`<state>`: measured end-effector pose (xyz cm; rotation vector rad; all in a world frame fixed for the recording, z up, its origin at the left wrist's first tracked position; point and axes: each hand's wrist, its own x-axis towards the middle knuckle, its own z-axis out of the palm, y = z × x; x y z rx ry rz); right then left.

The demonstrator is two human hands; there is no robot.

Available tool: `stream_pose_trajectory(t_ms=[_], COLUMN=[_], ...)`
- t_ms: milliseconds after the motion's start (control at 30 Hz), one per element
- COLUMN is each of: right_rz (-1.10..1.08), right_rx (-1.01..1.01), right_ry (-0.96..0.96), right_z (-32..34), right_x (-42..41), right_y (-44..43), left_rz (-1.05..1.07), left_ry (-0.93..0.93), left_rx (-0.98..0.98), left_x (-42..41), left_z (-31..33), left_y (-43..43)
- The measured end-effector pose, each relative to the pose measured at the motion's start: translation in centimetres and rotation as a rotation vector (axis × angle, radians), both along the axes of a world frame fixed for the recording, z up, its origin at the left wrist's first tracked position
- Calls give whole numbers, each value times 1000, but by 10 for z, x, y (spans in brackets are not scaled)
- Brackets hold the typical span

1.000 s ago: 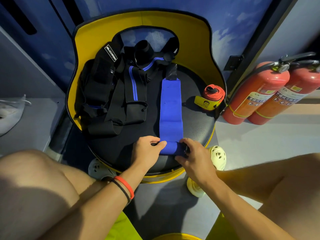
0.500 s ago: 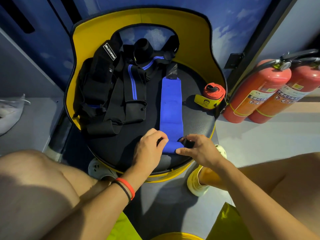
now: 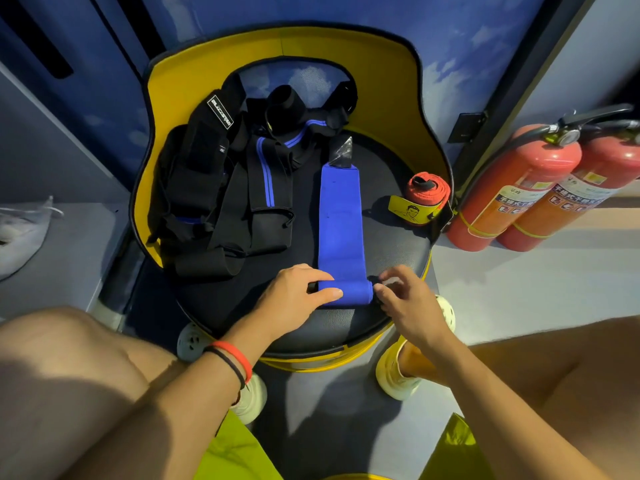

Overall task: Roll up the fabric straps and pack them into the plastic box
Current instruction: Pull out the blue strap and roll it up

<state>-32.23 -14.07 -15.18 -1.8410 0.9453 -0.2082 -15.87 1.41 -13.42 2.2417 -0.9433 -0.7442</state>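
Observation:
A blue fabric strap (image 3: pixel 341 223) lies stretched out on the black seat of a yellow chair (image 3: pixel 391 251), its near end wound into a small roll. My left hand (image 3: pixel 294 299) holds the roll's left end, thumb lying across the top of it. My right hand (image 3: pixel 405 299) pinches the roll's right end with its fingertips. A pile of black straps with blue stripes (image 3: pixel 235 188) fills the seat's left and back. A rolled red strap with a yellow label (image 3: pixel 424 195) stands at the seat's right edge. No plastic box is in view.
Two red fire extinguishers (image 3: pixel 526 188) stand on the floor to the right of the chair. A grey ledge with a clear plastic bag (image 3: pixel 20 233) lies at the left. My bare knees and pale shoes (image 3: pixel 398 375) sit below the seat.
The roll at the strap's near end has grown and moved a little up the strap. My left thumb has come to lie over it, and my right fingers have shifted at its right end.

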Motion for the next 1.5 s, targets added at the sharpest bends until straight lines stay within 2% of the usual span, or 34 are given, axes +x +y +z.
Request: stream_pose_trajectory(t_ms=[100,200,367,533,733,867,1033,1233,1333,1500], right_rz=[209,240,141,100,50,32,146,296,389,477], right_rx=[-276,-270,-159,-271,-363,-445,-560,-699,-716,-654], right_ry=[13,-53,-69,-143,-119,9,70,181,206,158], right_z=[-1,-1,4,-10,-22,-23,-19,-9,-6,0], right_x=[-3,-1,3,6,15,17,20,30,36,35], right_y=[-1,2,7,40,47,45,40,12,-5,-16], left_rz=[-13,32,232,434,400,345,403,495,437,282], left_ry=[41,27,12,-22,-107,-139,-141,-48,-43,142], left_rx=[44,9,-106,-148,-95,-21,13,-10,-10,-14], left_x=[1,0,-4,-19,-29,-26,-17,-7,-12,-12], left_z=[0,-4,-11,-14,-17,-16,-11,-6,0,1], left_y=[-3,-5,-9,-14,-20,-26,-34,-39,-35,-15])
